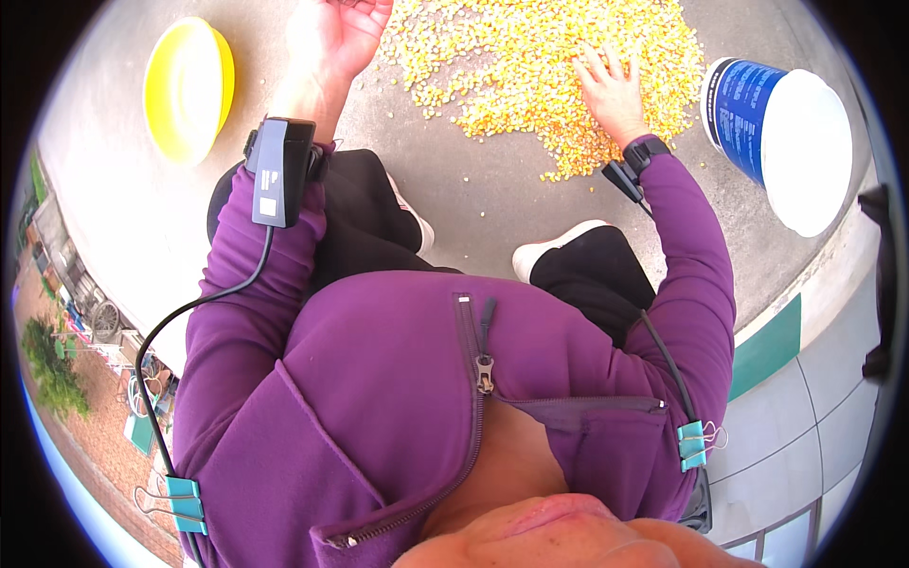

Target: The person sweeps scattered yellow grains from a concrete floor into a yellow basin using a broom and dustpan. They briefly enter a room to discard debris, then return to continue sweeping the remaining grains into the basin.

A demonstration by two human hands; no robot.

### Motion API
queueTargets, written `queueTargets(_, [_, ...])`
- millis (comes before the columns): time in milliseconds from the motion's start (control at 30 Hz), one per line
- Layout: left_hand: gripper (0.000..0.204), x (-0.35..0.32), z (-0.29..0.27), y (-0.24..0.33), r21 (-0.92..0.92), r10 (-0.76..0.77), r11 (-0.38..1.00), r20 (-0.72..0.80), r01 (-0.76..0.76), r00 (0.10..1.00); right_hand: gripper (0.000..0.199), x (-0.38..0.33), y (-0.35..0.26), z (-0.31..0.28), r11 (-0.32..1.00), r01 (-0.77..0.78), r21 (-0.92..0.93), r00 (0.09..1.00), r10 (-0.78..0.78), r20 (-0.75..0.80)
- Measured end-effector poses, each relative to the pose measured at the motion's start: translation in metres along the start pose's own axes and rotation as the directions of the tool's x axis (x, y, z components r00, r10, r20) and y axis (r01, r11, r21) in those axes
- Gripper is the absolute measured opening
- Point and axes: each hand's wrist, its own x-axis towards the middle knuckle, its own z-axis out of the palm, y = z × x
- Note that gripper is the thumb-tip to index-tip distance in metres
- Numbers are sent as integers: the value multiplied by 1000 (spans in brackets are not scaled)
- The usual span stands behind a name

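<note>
1. Head view: corn kernels point(530, 80) spread across grey concrete floor point(473, 208).
2. Right hand point(611, 93) on kernels, fingers splayed.
3. Left hand point(343, 38) beside pile; fingers cropped, can't tell grip.
4. Yellow basin point(225, 76) left, blue-white bucket point(750, 115) right; brick paving point(106, 464) far left.

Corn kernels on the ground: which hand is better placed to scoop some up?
Probably the right hand: it is spread over the corn kernels. The left hand is by their left edge, partly cut off by the picture's top.
</note>
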Motion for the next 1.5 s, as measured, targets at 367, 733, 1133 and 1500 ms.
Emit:
queueTargets(367, [29, 8, -7, 2, -2, -130, 991, 271, 135, 954, 42, -8, -145, 28, 814, 402, 420, 916, -357, -185])
queueTargets(733, [32, 5, -3, 2, -13, -157, 986, 301, 168, 941, 44, -80, -179, 21, 257, 62, 964, 818, -567, 98])
queueTargets(1133, [28, 0, 2, 2, -18, -161, 985, 280, 173, 946, 31, -44, -145, 50, 429, 107, 897, 993, -10, -114])
queueTargets(1500, [26, -2, -1, 3, 13, -147, 989, 266, 149, 953, 6, 36, -119, 43, 576, -187, 796, 869, 475, -140])
